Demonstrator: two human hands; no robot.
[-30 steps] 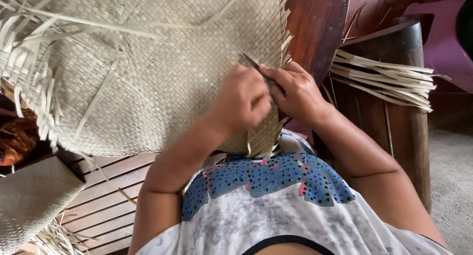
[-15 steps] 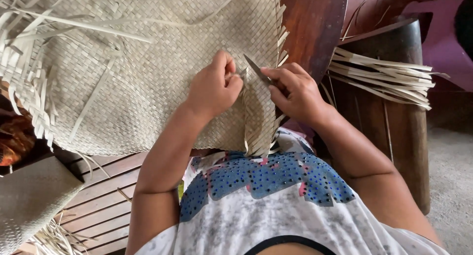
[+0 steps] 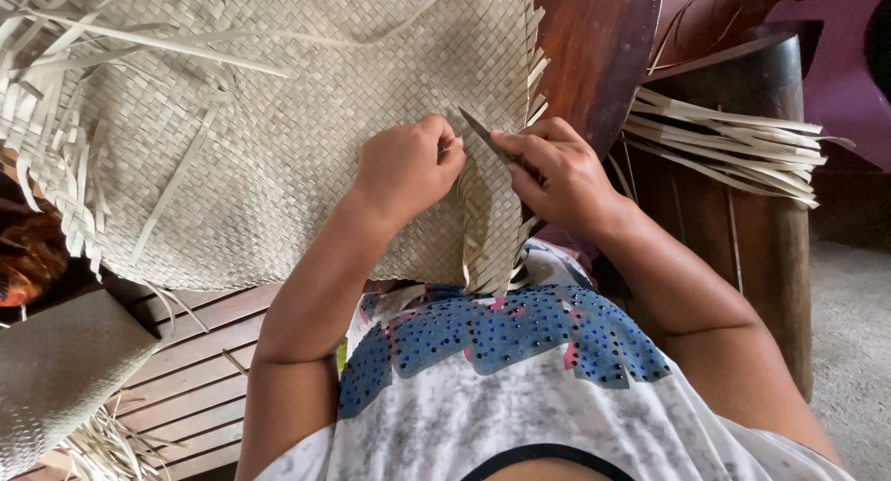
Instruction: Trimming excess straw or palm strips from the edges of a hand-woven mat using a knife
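A large pale woven mat [image 3: 278, 137] of flat straw strips lies over my lap, its frayed edge hanging near my chest. My left hand [image 3: 408, 170] is closed on the mat, pinching a loose strip near the right edge. My right hand [image 3: 557, 170] grips a small knife [image 3: 484, 135] whose dark pointed blade sticks out up and left, its tip touching the weave just beside my left fingers. Loose strip ends [image 3: 497, 249] dangle below both hands.
A bundle of cut straw strips [image 3: 724, 142] rests on a dark wooden stand [image 3: 770, 221] at right. A reddish wooden board [image 3: 594, 54] rises behind the mat. Wooden slat flooring [image 3: 195, 370] and another woven piece [image 3: 56, 370] lie lower left.
My left hand moved up and left off my right hand onto the mat, then settled beside the blade. The knife blade became more exposed. My right hand barely shifted.
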